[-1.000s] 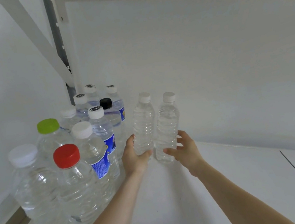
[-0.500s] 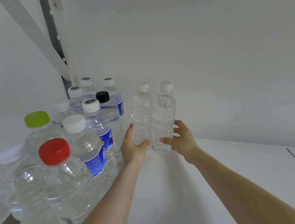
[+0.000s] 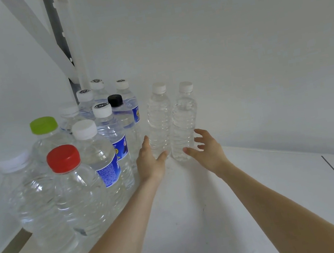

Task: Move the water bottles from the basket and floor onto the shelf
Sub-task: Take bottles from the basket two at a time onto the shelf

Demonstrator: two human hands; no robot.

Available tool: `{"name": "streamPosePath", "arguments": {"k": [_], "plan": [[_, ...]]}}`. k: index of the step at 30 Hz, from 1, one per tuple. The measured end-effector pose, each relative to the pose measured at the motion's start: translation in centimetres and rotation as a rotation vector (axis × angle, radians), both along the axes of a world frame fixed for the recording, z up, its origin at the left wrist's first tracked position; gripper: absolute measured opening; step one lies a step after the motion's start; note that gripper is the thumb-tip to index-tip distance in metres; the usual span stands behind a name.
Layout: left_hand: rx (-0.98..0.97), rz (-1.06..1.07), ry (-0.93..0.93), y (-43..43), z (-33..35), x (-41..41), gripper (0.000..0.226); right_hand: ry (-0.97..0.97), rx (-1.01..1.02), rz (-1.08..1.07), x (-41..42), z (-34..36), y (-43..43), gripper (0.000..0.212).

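Rightward, bare shelf (image 3: 282, 184) beside two upright bottles (image 3: 171, 121), hands open.

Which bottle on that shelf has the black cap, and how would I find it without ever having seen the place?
Start at the white shelf and look to the crowd of water bottles packed into its left back corner. Near the right edge of that crowd, just left of the two plain bottles by the hands, stands the bottle with the black cap. Every other cap there is white, green or red.
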State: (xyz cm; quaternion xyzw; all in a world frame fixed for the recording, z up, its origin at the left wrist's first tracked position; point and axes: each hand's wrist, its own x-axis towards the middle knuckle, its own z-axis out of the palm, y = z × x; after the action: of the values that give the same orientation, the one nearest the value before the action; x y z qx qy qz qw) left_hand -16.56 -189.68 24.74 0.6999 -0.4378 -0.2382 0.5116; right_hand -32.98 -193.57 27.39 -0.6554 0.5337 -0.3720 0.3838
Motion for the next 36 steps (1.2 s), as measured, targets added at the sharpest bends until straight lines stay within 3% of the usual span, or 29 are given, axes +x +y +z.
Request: {"name": "streamPosePath", "arguments": {"k": [8,12,16,21,30,36], "plan": [[0.045,-0.045,-0.300,5.8,0.8,-1.1,0.067,0.658,-0.268,-0.066,-3.1,0.3,5.5,0.058],[0.129,-0.125,-0.535,9.1,0.2,-2.2,0.068,0.821,-0.389,-0.091,-4.7,0.4,8.8,0.058],[0.157,-0.173,-0.761,13.0,-0.2,-3.2,0.068,0.924,-0.474,-0.080,-6.0,0.2,12.5,0.059],[0.210,-0.233,-0.943,17.9,0.0,-3.9,0.066,1.047,-0.440,-0.057,-7.2,-0.1,17.1,0.060],[0.180,-0.292,-1.114,25.7,0.0,-4.2,0.064,1.090,-0.434,-0.105,-8.2,-1.1,25.1,0.056],[0.181,-0.346,-1.119,31.7,-0.5,-4.4,0.062,1.087,-0.406,-0.142,-8.1,-2.7,32.5,0.058]]}}
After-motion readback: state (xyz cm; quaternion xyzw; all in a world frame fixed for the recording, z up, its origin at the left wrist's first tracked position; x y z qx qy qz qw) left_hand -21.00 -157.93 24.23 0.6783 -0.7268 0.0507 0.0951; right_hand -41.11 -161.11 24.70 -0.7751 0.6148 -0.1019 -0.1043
